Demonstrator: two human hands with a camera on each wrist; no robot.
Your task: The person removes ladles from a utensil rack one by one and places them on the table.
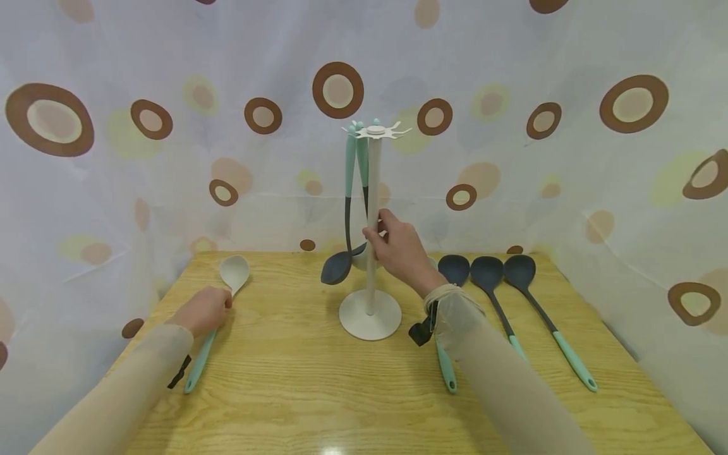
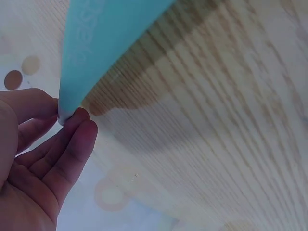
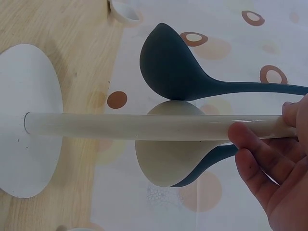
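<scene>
On the left of the table lies a spoon with a cream bowl (image 1: 234, 270) and a mint handle (image 1: 200, 366). My left hand (image 1: 205, 311) pinches it between thumb and fingers; the left wrist view shows the mint handle (image 2: 96, 53) at the fingertips. My right hand (image 1: 402, 253) grips the white pole (image 3: 120, 126) of an upright utensil stand (image 1: 371, 319). From the stand's hooked top (image 1: 376, 131) hang a dark ladle (image 1: 337, 268) and other mint-handled utensils. A cream bowl (image 3: 168, 163) shows behind the pole, with a dark edge beneath it.
Right of the stand lie several utensils, including a dark spoon (image 1: 454, 268), a second dark spoon (image 1: 486, 272) and a third dark spoon (image 1: 520, 270). My right forearm partly hides them. A patterned curtain (image 1: 284, 177) hangs behind the wooden table (image 1: 296, 379).
</scene>
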